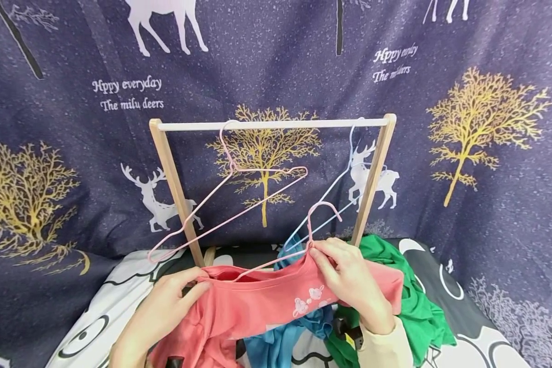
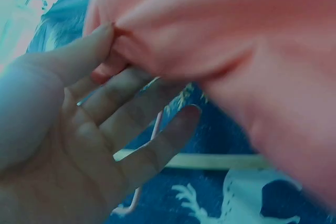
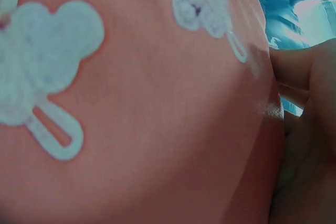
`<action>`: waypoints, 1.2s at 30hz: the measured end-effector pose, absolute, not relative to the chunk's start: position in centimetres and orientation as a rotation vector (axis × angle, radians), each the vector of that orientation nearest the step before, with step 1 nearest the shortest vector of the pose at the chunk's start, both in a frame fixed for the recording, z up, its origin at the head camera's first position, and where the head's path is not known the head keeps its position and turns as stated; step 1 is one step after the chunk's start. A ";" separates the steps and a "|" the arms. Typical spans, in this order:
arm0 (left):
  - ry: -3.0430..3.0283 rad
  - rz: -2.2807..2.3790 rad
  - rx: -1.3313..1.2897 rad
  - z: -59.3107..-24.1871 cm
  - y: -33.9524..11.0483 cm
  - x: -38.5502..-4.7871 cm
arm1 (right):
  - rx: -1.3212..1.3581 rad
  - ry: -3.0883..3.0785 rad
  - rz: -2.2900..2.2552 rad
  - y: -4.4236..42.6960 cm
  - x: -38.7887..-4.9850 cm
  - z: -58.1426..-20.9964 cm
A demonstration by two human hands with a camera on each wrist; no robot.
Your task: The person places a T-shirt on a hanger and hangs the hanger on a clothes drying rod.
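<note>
A coral-pink shirt (image 1: 253, 304) with white printed motifs (image 1: 308, 300) is held up in front of the rack. My left hand (image 1: 158, 309) pinches the left side of its neckline between thumb and index finger; in the left wrist view the other fingers (image 2: 157, 150) are spread away from the cloth. My right hand (image 1: 351, 278) pinches the collar on the right, right at the neck of a pink hanger (image 1: 310, 227). That hanger's hook stands up above the collar, and one arm slants down left into the neck opening. The rest of the hanger is hidden by the shirt.
Behind stands a wooden rack with a white rail (image 1: 276, 124). A pink hanger (image 1: 207, 197) hangs at its left, a light blue hanger (image 1: 324, 194) at its right. Blue cloth (image 1: 276, 345) and green cloth (image 1: 423, 314) lie on the patterned bedding (image 1: 89, 319).
</note>
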State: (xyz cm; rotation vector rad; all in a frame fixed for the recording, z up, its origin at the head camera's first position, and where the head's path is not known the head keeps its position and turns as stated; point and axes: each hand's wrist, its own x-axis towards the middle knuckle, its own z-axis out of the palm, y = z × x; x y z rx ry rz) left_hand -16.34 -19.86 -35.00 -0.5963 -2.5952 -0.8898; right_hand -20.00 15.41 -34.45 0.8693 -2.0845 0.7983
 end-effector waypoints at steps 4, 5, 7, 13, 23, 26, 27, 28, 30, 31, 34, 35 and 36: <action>-2.529 -0.994 -0.688 -35.7 -18.3 -16.8 | 0.892 -2.069 0.792 14.9 -19.9 -34.5; -2.521 -1.028 -0.719 -35.8 -17.9 -16.9 | 0.892 -2.070 0.789 14.8 -19.9 -34.5; -2.520 -1.066 -0.770 -36.1 -17.1 -17.0 | 0.880 -2.082 0.766 14.6 -19.9 -34.5; -2.555 -1.042 -0.721 -36.3 -15.6 -17.1 | 0.830 -2.082 0.719 14.2 -19.9 -34.8; -2.511 -0.772 -0.707 -37.0 -14.3 -17.5 | 0.845 -2.059 0.709 13.8 -19.6 -34.9; -2.494 -0.750 -0.673 -37.1 -14.1 -17.4 | 0.851 -2.057 0.707 13.8 -19.5 -34.8; -2.485 -0.745 -0.668 -37.1 -14.1 -17.4 | 0.851 -2.058 0.705 13.8 -19.5 -34.8; -2.473 -0.741 -0.669 -37.2 -14.0 -17.5 | 0.855 -2.055 0.702 13.7 -19.4 -34.8; -2.455 -0.742 -0.677 -37.3 -13.9 -17.5 | 0.870 -2.052 0.700 13.4 -19.3 -34.8; -2.439 -0.739 -0.689 -37.4 -13.9 -17.5 | 0.878 -2.051 0.691 13.2 -19.2 -34.8; -2.391 -0.745 -0.709 -37.6 -13.6 -17.4 | 0.901 -2.050 0.674 12.5 -19.0 -34.7; -2.384 -0.746 -0.711 -37.6 -13.5 -17.4 | 0.906 -2.055 0.673 12.3 -19.0 -34.7; -2.376 -0.744 -0.710 -37.6 -13.4 -17.4 | 0.913 -2.054 0.669 12.2 -18.9 -34.7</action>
